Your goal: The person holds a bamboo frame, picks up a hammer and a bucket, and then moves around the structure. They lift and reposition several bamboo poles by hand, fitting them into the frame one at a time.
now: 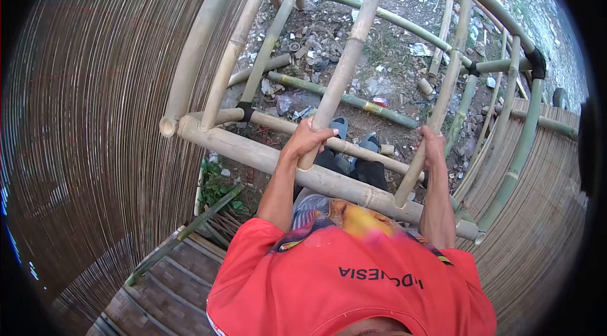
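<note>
A bamboo frame stands before me, its near rail (250,154) running across in front of my body. My left hand (310,138) is closed round a thick bamboo pole (346,61), just above where that pole meets the near rail. Around a second, thinner bamboo pole (450,80) to the right, my right hand (432,146) is closed, also a little above the rail. Both poles slope away from me toward the far curved rail (499,10). Black wrapping (537,62) binds several of the frame's joints.
A woven slat screen (107,83) rises on the left, another slatted panel (544,190) on the right. Littered ground (379,86) with a loose bamboo piece (341,97) shows through the frame. My feet in sandals (368,142) are below. A woven bamboo platform (171,292) lies lower left.
</note>
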{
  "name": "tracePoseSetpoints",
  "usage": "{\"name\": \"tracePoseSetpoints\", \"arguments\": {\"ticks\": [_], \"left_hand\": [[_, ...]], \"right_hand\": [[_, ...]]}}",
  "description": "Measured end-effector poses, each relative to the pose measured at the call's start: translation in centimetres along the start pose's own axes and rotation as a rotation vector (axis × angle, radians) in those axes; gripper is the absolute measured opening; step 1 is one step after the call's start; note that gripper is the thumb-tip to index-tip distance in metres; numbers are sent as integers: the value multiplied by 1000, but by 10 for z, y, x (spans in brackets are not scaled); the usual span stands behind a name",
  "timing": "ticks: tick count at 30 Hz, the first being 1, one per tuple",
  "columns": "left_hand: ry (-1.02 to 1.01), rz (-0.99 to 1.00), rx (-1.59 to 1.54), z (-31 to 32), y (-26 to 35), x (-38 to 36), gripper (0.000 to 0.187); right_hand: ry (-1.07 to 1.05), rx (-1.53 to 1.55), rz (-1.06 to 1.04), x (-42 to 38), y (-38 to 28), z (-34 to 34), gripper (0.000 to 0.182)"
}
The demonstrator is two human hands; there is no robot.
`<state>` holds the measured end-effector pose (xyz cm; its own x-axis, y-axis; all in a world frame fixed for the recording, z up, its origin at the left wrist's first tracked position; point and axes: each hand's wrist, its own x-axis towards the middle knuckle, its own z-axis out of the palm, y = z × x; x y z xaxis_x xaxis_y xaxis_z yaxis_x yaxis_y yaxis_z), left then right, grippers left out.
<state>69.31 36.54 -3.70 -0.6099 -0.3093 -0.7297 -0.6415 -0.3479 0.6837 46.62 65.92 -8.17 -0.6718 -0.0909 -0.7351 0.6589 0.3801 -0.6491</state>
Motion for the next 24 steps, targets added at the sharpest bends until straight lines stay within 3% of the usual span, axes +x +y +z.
{"name": "tracePoseSetpoints", "arguments": {"ticks": [13,16,17,21,22,24], "left_hand": [[44,-16,-29,3,-6,14,36],[46,-3,35,-1,-9,14,28],[55,-22,80,1,-7,13,29],[51,-18,106,-1,-11,12,31],[26,-13,127,2,-10,15,31],[48,-9,46,3,-11,10,29]], "right_hand": [[22,-14,74,9,-10,6,23],[56,-56,-29,10,-1,9,19],[57,17,-21,-3,-10,11,23],[119,-150,33,-1,-11,9,38],[127,-199,-28,-2,-9,10,48],[115,-191,-1,-5,-11,6,48]]}}
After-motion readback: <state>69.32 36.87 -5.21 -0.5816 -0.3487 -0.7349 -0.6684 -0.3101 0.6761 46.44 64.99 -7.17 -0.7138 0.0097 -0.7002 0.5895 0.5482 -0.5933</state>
